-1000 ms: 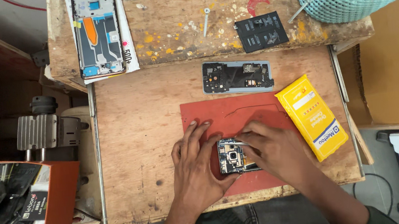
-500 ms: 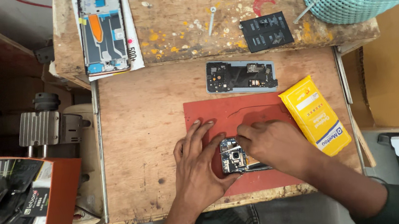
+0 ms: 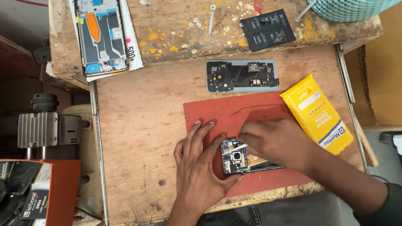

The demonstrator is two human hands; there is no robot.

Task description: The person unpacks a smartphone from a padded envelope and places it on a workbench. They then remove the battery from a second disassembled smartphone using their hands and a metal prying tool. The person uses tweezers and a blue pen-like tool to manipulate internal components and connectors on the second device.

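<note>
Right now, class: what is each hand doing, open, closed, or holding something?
Left hand: open, fingers spread, pressing flat beside the opened phone on the red mat.
Right hand: closed, pinching a thin white tool over the phone.

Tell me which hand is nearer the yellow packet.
Right. The right hand works beside the yellow packet; the left hand lies farther off, beyond the opened phone.

A brown wooden counter (image 3: pixel 153 133) fills the middle. Behind it sits an older wooden board (image 3: pixel 177 30) with paint spots. The grey floor (image 3: pixel 7 19) shows at the left. Light is soft and even.
</note>
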